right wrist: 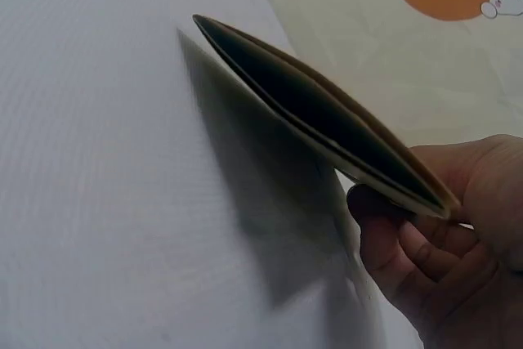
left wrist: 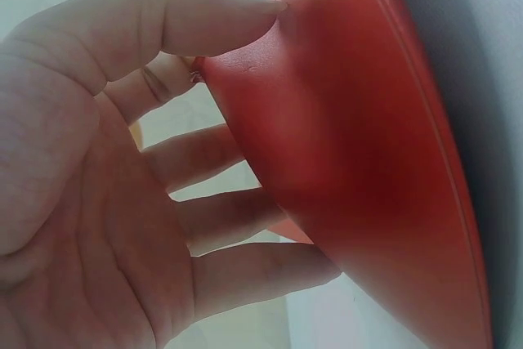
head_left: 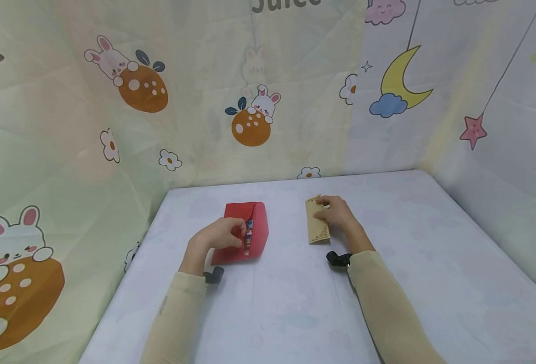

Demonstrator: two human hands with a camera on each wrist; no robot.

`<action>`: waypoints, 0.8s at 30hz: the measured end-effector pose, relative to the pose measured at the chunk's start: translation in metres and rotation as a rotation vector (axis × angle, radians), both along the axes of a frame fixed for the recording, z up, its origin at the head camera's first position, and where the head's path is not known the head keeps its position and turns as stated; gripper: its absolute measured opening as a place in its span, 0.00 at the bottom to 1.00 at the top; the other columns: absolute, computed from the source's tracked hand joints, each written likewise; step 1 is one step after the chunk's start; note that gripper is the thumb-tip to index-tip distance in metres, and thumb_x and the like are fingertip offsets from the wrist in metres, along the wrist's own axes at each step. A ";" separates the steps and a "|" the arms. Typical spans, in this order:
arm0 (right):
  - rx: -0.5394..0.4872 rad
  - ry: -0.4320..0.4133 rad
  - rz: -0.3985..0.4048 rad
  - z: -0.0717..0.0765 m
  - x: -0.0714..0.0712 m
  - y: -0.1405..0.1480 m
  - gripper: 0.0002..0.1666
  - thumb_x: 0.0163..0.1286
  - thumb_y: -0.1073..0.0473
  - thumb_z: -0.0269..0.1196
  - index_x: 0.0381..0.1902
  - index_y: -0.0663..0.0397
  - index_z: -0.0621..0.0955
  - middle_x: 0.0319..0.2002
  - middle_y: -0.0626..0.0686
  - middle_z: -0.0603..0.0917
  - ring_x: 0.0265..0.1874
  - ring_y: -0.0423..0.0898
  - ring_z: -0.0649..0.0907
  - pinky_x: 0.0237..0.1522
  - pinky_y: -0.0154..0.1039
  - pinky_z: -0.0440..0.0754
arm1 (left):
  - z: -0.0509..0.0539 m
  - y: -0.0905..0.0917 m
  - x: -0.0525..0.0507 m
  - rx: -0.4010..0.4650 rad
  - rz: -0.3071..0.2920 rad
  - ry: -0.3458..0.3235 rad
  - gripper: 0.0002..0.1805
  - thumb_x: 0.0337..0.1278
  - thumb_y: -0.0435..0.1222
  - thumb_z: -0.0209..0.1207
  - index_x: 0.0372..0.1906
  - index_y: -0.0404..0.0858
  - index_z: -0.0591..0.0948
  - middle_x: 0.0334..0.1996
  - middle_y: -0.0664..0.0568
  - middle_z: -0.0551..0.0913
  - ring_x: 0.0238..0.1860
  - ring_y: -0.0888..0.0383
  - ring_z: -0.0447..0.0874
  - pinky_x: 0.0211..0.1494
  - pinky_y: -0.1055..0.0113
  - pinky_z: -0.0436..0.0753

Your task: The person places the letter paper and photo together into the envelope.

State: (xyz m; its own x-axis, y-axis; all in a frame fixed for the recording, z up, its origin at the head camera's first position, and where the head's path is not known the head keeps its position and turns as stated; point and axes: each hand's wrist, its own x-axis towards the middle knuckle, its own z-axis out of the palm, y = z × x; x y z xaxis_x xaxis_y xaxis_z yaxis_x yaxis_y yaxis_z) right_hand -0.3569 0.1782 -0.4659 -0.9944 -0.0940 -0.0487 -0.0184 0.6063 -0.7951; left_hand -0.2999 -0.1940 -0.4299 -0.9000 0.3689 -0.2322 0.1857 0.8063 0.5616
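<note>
A red envelope-like case (head_left: pixel 260 230) lies at the left of the table with its flap partly lifted and a colourful patterned item (head_left: pixel 249 235) showing in the gap. My left hand (head_left: pixel 220 233) pinches the edge of its red cover (left wrist: pixel 351 136), thumb on one face and fingers behind, as the left wrist view shows. To the right, my right hand (head_left: pixel 338 212) grips a narrow tan paper envelope (head_left: pixel 317 222) with a brown pattern by its right side. In the right wrist view the envelope (right wrist: pixel 327 112) gapes at one end, dark inside, above the table.
The table (head_left: pixel 286 313) has a white cloth. Behind it and at both sides hang curtains (head_left: pixel 204 126) printed with rabbits, flowers, a moon and a star. A small black device (head_left: pixel 338 259) is strapped at the right wrist, and another (head_left: pixel 214 275) at the left.
</note>
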 end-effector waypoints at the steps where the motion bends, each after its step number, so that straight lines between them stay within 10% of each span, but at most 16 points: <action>1: -0.001 0.001 0.000 0.000 0.000 0.000 0.32 0.69 0.59 0.70 0.69 0.58 0.77 0.69 0.64 0.75 0.53 0.56 0.79 0.48 0.43 0.78 | 0.000 0.000 0.000 0.000 -0.002 0.003 0.14 0.54 0.35 0.74 0.40 0.48 0.79 0.39 0.52 0.81 0.47 0.52 0.79 0.39 0.62 0.83; 24: -0.074 0.019 -0.052 -0.002 -0.006 -0.001 0.38 0.68 0.56 0.72 0.73 0.57 0.74 0.66 0.62 0.79 0.46 0.51 0.82 0.42 0.37 0.80 | 0.000 -0.001 0.000 -0.013 0.000 0.010 0.14 0.54 0.35 0.73 0.39 0.49 0.79 0.38 0.51 0.81 0.45 0.52 0.79 0.38 0.62 0.82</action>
State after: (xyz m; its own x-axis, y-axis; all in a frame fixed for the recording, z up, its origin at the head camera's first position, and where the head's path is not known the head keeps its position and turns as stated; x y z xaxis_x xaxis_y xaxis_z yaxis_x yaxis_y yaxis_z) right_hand -0.3632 0.1770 -0.4678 -0.9987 -0.0444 -0.0249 -0.0034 0.5466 -0.8374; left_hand -0.2999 -0.1948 -0.4298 -0.9023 0.3657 -0.2282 0.1909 0.8138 0.5489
